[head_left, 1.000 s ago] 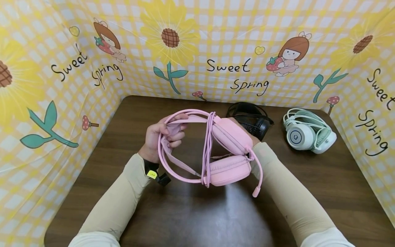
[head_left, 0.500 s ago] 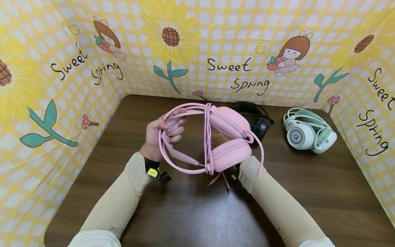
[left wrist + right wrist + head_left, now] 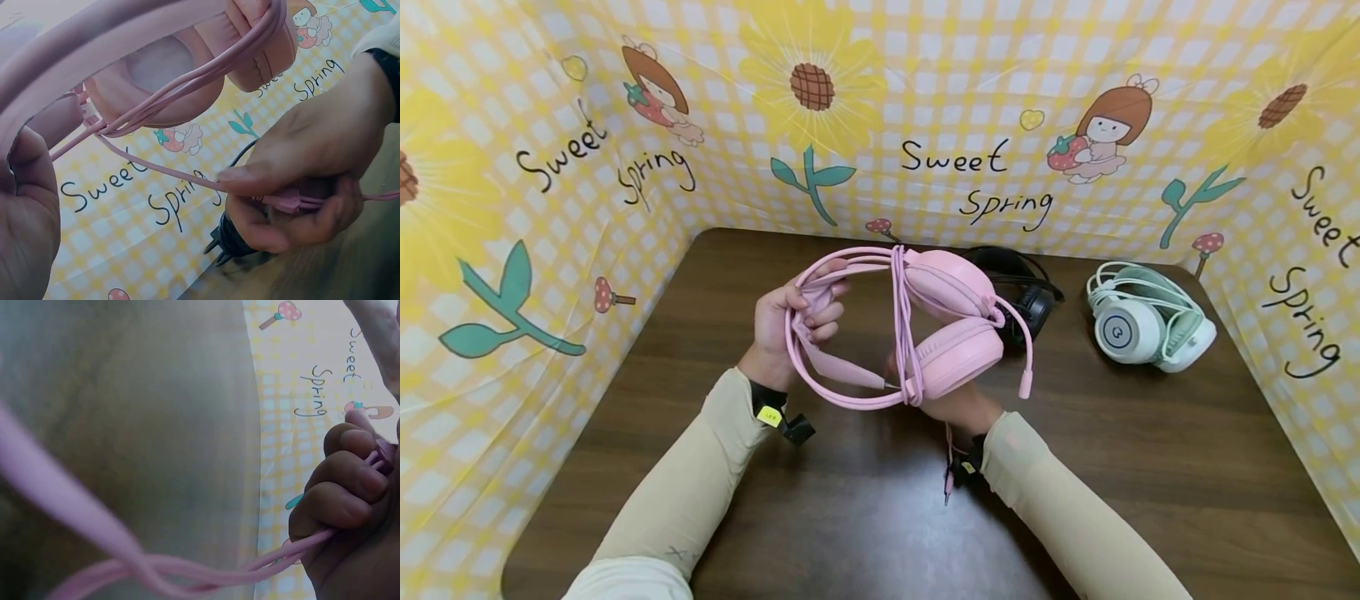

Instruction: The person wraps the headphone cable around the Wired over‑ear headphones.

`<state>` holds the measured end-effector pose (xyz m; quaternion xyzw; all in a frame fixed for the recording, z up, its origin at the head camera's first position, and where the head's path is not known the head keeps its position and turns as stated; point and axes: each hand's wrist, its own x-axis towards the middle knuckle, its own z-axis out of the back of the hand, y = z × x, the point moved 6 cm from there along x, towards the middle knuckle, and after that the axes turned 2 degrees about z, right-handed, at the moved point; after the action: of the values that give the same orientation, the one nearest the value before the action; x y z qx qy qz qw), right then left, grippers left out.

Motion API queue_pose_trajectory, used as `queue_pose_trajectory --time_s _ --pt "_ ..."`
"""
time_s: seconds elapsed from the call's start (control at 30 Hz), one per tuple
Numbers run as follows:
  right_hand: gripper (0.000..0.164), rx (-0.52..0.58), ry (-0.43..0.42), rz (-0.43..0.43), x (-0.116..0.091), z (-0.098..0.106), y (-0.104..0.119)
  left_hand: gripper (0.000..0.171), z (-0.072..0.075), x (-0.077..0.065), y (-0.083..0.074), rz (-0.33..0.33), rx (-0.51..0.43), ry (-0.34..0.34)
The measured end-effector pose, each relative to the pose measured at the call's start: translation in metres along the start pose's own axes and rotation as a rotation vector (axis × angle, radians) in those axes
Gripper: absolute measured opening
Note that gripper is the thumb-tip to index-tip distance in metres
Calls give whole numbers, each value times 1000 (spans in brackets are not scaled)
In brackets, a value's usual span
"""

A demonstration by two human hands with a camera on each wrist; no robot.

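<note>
A pink headset [image 3: 958, 358] with a boom microphone is held above the table, its cable wound round the headband ends beside the ear cups. My left hand [image 3: 772, 325] grips the headband at its left end. Partly hidden under the nearer ear cup is my right hand [image 3: 966, 408]. In the left wrist view, the right hand [image 3: 312, 150] curls round the loose end of the cable, pinching near a pink splitter [image 3: 284, 203]. Two thin pink leads [image 3: 212, 578] trail from the right hand's fingers [image 3: 340, 503] in the right wrist view. A plug [image 3: 948, 487] dangles below the right wrist.
Behind the pink headset, a black headset [image 3: 1033, 308] lies on the brown table [image 3: 850, 517]. A white and mint headset [image 3: 1123, 325] with wrapped cable lies at the back right. Patterned yellow cloth [image 3: 880, 175] walls off the back and sides.
My right hand has moved from behind the ear cups to below the nearer one, and the cable's plug ends have come into view. The headset has risen slightly in the head view.
</note>
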<state>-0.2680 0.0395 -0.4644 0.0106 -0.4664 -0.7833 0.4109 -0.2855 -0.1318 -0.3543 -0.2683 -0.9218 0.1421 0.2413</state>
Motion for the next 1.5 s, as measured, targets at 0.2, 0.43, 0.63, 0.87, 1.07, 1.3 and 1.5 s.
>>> queue_pose_trajectory --time_s 0.2,0.43,0.63,0.87,1.07,1.3,1.5 --pt "27 -26 -58 -165 5 3 31 57 3 1 -4 -26 -17 -13" --pt "33 -166 -51 -185 -9 0 42 57 9 2 -7 -43 -25 -24" --pt "42 -143 -53 -248 -14 0 48 58 11 3 -9 -44 0 -25" --pt "29 -134 -7 -240 -18 -4 63 59 17 3 -18 -89 29 -64" --pt "30 -69 63 -233 -24 -6 77 59 24 0 -27 -112 9 -93" --pt "24 -128 62 -185 -27 -2 91 59 27 -2 -30 -114 -12 -92" --pt "15 -206 28 -96 -28 10 108 59 29 -3 -31 -111 8 -99"
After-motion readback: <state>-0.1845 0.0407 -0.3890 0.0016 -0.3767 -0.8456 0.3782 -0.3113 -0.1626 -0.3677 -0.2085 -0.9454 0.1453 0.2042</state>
